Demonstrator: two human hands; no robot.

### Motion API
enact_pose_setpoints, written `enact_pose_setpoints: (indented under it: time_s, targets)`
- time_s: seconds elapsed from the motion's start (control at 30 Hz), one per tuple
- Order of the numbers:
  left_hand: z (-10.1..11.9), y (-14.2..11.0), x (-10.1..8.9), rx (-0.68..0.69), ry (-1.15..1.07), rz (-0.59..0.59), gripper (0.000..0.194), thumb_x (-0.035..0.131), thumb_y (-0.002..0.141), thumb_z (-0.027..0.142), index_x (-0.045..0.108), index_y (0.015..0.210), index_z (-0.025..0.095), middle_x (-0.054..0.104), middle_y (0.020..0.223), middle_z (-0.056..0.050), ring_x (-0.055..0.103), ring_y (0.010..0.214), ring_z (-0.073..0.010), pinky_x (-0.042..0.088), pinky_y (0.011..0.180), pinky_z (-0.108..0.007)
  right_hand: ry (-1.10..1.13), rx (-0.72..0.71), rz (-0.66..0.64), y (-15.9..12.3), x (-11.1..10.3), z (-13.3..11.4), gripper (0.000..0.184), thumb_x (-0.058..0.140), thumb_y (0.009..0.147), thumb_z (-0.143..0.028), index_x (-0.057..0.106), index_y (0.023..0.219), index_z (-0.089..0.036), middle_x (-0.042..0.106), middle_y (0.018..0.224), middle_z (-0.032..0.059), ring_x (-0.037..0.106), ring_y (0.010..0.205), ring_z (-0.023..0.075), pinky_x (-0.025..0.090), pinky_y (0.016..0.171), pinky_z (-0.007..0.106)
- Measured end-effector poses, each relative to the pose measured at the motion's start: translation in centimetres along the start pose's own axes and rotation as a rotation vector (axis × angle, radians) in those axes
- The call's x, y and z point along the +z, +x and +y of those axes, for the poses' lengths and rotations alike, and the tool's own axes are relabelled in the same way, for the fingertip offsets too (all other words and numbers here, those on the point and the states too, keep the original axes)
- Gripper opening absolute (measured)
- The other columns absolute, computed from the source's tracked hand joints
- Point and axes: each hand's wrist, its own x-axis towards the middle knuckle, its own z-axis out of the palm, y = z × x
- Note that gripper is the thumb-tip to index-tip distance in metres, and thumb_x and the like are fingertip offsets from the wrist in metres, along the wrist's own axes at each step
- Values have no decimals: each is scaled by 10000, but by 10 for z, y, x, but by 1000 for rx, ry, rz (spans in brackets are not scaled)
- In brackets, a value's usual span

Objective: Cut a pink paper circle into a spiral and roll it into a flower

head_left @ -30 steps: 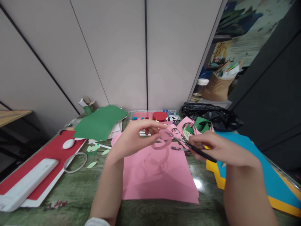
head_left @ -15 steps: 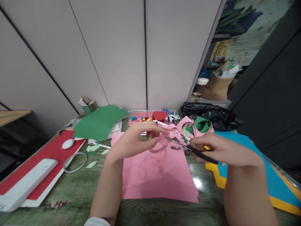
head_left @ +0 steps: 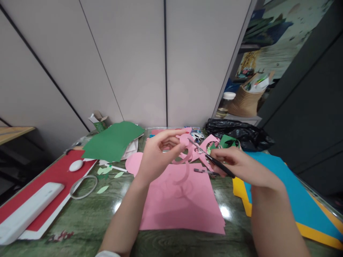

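Observation:
My left hand pinches a piece of pink paper between thumb and fingers, above the table. From that piece a narrow curled strip hangs down in a spiral. My right hand is wrapped round a pair of scissors with black handles. The blades point up and left, their tips at the pink piece near my left fingertips. Below both hands lies a stack of pink sheets. A pink paper circle rests left of the stack, partly behind my left hand.
Green sheets lie at the back left, above a red sheet bearing a white mouse. A tape ring and leaf cutouts are nearby. Blue sheets lie on the right, a black plastic bag behind them. A pen crosses the pink stack.
Both hands have risen slightly with the pink paper and scissors, and the paper is turned to show more of its face. The pink strip hangs in a longer, looser curl.

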Motion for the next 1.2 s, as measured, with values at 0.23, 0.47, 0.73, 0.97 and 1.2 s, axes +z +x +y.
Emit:
enact_pose_setpoints:
  time_s: [0.23,0.47,0.73,0.97,1.2]
  targets:
    - [-1,0,2,1,-41,-3,248,621,751,242,646,994,202,668,751,-29,588,642,-105,484,589,-236,0,18,-9,0,1,-1,236,466,796,-292,354,612,-196,423,559,-47,382,530,91,278,490,219]
    - [2,1,-3,-21,-21,-61,254,605,764,246,649,1007,192,661,728,-39,576,640,-116,473,574,-245,-47,3,1,0,2,0,238,496,769,-303,367,601,-194,445,573,-38,414,547,98,288,487,215]
    - [1,1,-6,-13,13,-84,266,616,751,227,648,1015,211,672,734,-29,578,579,-102,481,548,-230,-70,-1,-3,-1,1,-1,257,498,774,-326,369,596,-192,435,561,-38,402,537,93,273,475,213]
    - [3,1,-11,-5,53,-118,245,620,750,217,664,991,221,659,701,-16,551,571,-92,458,537,-222,-131,-12,-20,-2,0,-2,231,486,794,-305,407,610,-189,453,567,-36,400,540,93,262,483,216]
    - [3,0,-12,-1,74,-138,256,598,763,195,659,1009,228,651,687,-18,551,586,-103,451,545,-236,-144,-14,-45,-1,0,-2,255,498,801,-333,410,611,-189,466,563,-37,407,539,96,252,483,219]
